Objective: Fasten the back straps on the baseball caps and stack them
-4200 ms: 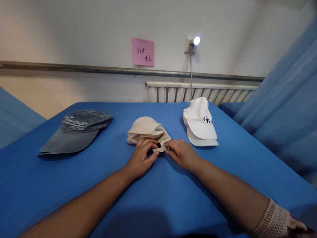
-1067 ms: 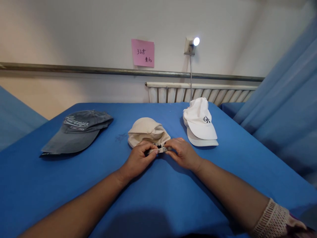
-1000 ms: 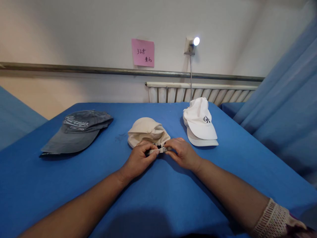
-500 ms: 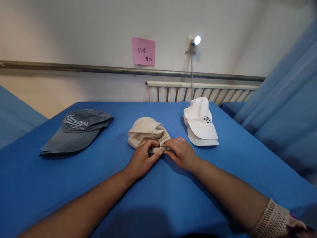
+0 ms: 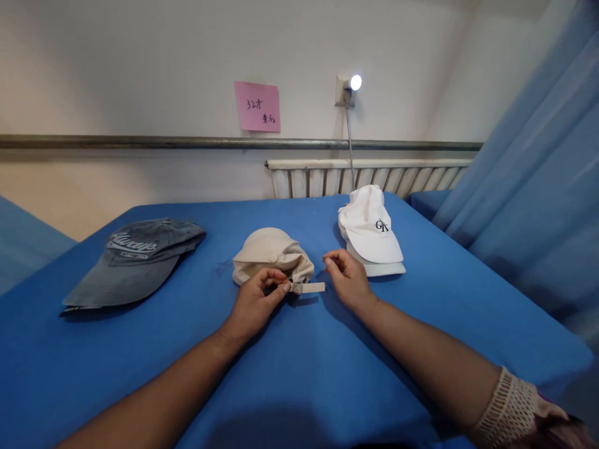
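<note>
A beige cap lies in the middle of the blue-covered bed, its back opening toward me. My left hand pinches the cap's back strap beside a small metal buckle. The strap's free end sticks out to the right past the buckle. To the right of that end is my right hand, apart from the strap, its fingers curled and the thumb against the index finger. Nothing shows between them.
Grey caps, apparently stacked, lie on the left of the blue sheet. White caps are stacked close behind my right hand. Beyond the bed are a radiator and a pipe; a blue curtain hangs on the right.
My right hand has let go of the strap and moved away from the cap, up and to the right. The strap's end now lies free, while my left hand still grips beside the buckle.
</note>
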`<state>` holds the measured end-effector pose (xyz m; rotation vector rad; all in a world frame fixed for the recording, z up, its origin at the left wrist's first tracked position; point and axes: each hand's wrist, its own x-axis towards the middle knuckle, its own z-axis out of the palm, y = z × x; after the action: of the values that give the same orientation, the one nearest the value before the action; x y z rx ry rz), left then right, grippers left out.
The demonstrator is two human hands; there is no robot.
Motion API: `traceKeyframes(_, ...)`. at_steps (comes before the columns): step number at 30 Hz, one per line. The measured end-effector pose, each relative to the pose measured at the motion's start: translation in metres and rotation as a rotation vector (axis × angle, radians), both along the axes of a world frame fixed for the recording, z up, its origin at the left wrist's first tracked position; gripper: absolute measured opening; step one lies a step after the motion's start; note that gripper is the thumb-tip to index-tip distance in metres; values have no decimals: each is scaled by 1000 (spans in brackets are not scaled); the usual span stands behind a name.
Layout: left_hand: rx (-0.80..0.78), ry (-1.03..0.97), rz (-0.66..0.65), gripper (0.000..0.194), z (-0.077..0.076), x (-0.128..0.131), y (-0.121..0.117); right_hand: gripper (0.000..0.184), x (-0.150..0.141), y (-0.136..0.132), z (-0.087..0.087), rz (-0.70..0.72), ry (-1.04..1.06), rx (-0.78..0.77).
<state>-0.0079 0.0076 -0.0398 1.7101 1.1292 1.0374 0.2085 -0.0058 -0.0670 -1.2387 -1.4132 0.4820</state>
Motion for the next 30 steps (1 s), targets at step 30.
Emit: traceKeyframes(30, 1026, 783, -171, 26, 7, 7, -13, 24, -3, 3, -3, 377, 157, -419)
